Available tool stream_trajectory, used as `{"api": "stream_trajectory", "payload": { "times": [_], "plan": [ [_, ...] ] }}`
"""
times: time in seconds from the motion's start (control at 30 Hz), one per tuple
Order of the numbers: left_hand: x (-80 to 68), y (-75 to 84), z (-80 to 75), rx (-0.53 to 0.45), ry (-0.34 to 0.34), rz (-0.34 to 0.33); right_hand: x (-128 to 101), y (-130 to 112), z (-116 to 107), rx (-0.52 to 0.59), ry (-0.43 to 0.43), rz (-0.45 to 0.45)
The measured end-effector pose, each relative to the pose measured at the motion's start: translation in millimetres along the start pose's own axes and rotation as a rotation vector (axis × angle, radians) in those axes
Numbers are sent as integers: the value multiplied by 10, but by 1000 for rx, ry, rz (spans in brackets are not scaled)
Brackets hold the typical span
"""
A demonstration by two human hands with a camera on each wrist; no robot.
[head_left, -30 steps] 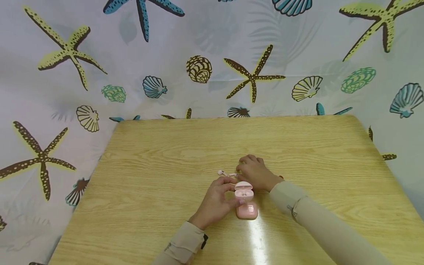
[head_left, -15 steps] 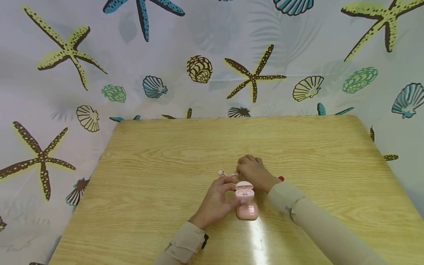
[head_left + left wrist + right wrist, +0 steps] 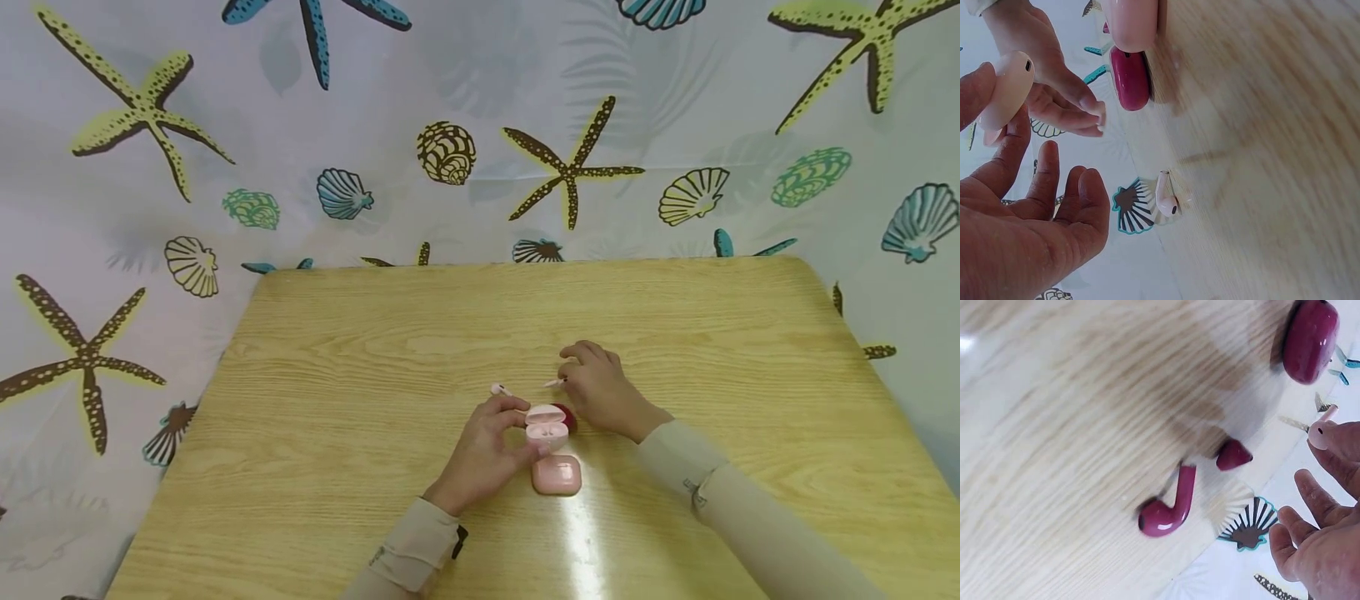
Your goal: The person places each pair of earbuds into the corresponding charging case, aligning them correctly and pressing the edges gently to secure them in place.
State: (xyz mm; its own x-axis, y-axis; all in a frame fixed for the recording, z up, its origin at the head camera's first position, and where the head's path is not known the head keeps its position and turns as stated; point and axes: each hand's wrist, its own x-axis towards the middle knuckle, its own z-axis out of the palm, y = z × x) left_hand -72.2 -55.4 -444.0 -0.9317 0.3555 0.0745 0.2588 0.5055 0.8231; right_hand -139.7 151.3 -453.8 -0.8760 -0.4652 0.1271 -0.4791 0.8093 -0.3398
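Observation:
My left hand (image 3: pixel 480 458) holds a pale pink earbud case (image 3: pixel 547 431) with its lid up, thumb at the front and fingers at the side and back. In the right wrist view, my right hand (image 3: pixel 1329 531) pinches a pale pink earbud (image 3: pixel 1317 435) between thumb and index finger. That hand hovers right of the case and a little beyond it. A second pale pink earbud (image 3: pixel 1165 197) lies on the wooden table (image 3: pixel 360 358), beyond the left fingertips. The inside of the held case is too small to make out clearly.
A closed pink case (image 3: pixel 557 475) lies nearer to me than the held case. Just behind the held case is a dark red case (image 3: pixel 567 418). In the right wrist view, a dark red earbud (image 3: pixel 1169 512) and another dark red earbud (image 3: pixel 1233 455) lie on the table.
My right hand has moved right, carrying the pale pink earbud away from the other one. The dark red case has come into view behind the held case. My left hand has barely moved.

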Motion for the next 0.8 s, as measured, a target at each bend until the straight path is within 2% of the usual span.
{"api": "stream_trajectory", "payload": {
  "times": [0.17,0.3,0.53,0.63,0.8],
  "plan": [
    [17,-1,-8,-17,8,-2,-108,36,-120,10,98,-24],
    [28,3,-13,-20,11,-16,-182,32,-221,-25,191,-77],
    [42,30,-21,-38,3,-38,-357,-48,-342,-106,412,-304],
    [50,36,-22,-31,4,-34,-430,-119,-377,-170,451,-386],
    [62,58,-16,-27,15,2,-519,-213,-421,-312,474,-473]
  ]
}}
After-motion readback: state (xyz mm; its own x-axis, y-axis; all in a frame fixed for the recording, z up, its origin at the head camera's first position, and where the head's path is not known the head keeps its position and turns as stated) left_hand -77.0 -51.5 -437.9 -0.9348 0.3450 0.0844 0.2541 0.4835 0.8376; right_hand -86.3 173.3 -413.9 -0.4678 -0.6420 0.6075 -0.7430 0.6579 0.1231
